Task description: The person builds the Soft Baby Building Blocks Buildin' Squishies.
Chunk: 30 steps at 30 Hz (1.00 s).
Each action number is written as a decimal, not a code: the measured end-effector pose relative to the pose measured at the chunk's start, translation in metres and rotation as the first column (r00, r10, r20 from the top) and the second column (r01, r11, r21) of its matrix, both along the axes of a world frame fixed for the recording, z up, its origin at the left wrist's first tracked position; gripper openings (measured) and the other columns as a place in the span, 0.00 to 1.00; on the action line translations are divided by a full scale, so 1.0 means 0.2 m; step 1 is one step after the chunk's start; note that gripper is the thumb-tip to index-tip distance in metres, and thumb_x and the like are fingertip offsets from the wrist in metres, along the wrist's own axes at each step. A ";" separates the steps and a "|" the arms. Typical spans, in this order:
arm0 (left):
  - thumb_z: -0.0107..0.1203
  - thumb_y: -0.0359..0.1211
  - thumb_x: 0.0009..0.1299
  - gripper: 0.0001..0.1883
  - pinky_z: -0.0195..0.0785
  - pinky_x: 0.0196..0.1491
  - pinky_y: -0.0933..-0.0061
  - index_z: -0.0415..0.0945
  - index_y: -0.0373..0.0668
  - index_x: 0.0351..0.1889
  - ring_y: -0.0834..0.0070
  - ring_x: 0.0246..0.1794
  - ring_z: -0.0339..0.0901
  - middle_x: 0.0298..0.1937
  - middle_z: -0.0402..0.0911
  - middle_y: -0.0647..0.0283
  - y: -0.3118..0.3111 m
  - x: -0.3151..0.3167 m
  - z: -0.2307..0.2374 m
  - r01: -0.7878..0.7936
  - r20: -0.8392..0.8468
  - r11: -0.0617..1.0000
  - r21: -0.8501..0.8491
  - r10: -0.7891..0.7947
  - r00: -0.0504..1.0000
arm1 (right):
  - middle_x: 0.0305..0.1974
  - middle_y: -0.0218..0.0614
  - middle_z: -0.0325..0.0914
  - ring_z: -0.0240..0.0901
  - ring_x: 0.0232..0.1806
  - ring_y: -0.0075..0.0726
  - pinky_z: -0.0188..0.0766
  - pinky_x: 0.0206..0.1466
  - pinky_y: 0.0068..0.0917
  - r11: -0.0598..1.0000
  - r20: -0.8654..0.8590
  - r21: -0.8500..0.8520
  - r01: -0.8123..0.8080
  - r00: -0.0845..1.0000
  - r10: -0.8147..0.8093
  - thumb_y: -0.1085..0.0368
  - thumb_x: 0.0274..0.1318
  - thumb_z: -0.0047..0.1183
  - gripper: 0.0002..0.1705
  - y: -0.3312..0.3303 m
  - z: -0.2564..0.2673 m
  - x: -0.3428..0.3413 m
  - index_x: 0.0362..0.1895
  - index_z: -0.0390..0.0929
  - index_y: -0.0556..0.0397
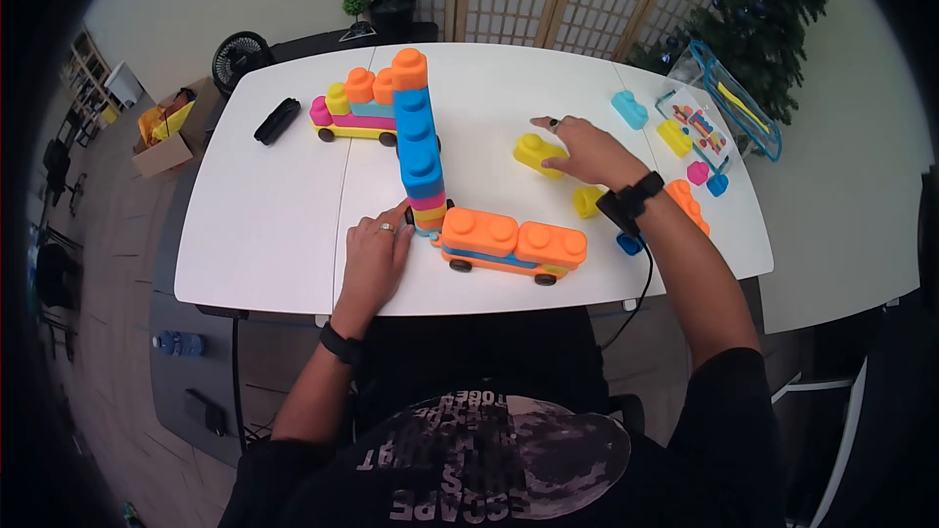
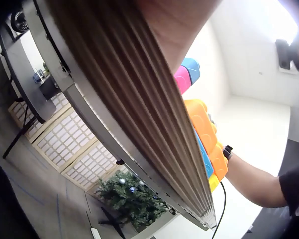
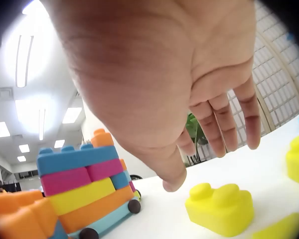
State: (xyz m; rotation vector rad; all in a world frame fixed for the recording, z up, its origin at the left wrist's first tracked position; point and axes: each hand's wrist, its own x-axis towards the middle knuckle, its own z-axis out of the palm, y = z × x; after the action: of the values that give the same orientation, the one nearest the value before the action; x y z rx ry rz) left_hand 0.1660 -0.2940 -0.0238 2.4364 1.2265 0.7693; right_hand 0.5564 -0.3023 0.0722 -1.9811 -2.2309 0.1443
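Note:
In the head view the right hand (image 1: 587, 152) reaches over a yellow two-stud block (image 1: 534, 154). The right wrist view shows this hand (image 3: 174, 89) with its fingers apart and hanging above the yellow block (image 3: 222, 209), a gap between them. The left hand (image 1: 375, 252) rests on the table with its fingertips beside the wheeled base under a tall blue block tower (image 1: 419, 142). An orange block wagon (image 1: 509, 240) stands right of that base. Behind the tower is a yellow-based wagon (image 1: 364, 123). Tabletop and forearm hide the left fingers in the left wrist view.
A yellow block (image 1: 587, 201) and a dark blue block (image 1: 629, 243) lie near the right forearm. Farther right are a light blue block (image 1: 629, 110), a pink block (image 1: 697, 173), orange blocks (image 1: 688, 205) and a clear bag (image 1: 729, 98). A black case (image 1: 277, 121) lies at the left.

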 end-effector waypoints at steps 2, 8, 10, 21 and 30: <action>0.58 0.34 0.82 0.22 0.68 0.58 0.52 0.78 0.39 0.72 0.54 0.50 0.79 0.50 0.89 0.51 0.01 0.00 0.00 0.007 0.023 1.000 -0.002 -0.007 1.000 | 0.56 0.48 0.84 0.82 0.60 0.53 0.80 0.65 0.45 0.991 0.041 -0.132 0.025 0.999 -0.020 0.58 0.63 0.70 0.36 0.11 -0.06 -0.02 0.75 0.76 0.42; 0.58 0.33 0.82 0.24 0.67 0.58 0.55 0.77 0.40 0.74 0.55 0.50 0.80 0.55 0.88 0.52 0.01 -0.03 -0.01 0.033 0.039 0.999 0.023 -0.034 0.999 | 0.52 0.50 0.83 0.83 0.57 0.54 0.80 0.61 0.47 0.996 -0.074 -0.089 0.011 0.997 -0.017 0.61 0.57 0.68 0.39 0.04 0.30 -0.27 0.75 0.77 0.43; 0.56 0.34 0.83 0.23 0.66 0.59 0.56 0.76 0.41 0.75 0.56 0.51 0.79 0.59 0.87 0.53 0.00 -0.03 0.00 0.027 0.018 1.000 0.009 -0.027 0.999 | 0.47 0.47 0.80 0.82 0.49 0.54 0.79 0.56 0.45 0.970 -0.204 -0.020 -0.243 0.951 0.234 0.62 0.57 0.65 0.40 -0.12 0.44 -0.44 0.77 0.75 0.39; 0.55 0.35 0.84 0.25 0.65 0.61 0.56 0.75 0.43 0.77 0.58 0.52 0.79 0.60 0.87 0.55 0.01 -0.02 -0.02 0.022 0.006 1.000 0.008 -0.022 1.000 | 0.56 0.48 0.82 0.82 0.58 0.50 0.82 0.60 0.42 0.988 0.050 0.027 -0.150 0.988 0.148 0.60 0.67 0.65 0.32 -0.50 0.30 -0.80 0.70 0.78 0.66; 0.57 0.36 0.83 0.24 0.66 0.60 0.57 0.77 0.44 0.76 0.61 0.51 0.78 0.60 0.88 0.59 0.01 -0.01 -0.03 -0.003 -0.018 1.000 0.019 0.004 1.000 | 0.70 0.50 0.77 0.78 0.68 0.55 0.76 0.70 0.43 0.996 -0.137 0.070 -0.063 0.988 0.072 0.57 0.70 0.65 0.35 -0.53 0.19 -0.77 0.76 0.75 0.55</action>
State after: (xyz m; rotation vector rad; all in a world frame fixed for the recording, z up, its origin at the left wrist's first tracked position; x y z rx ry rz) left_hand 0.1640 -0.2912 -0.0297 2.4624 1.2358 0.7648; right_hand 0.4023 -0.4084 0.1093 -1.8054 -2.1864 0.2082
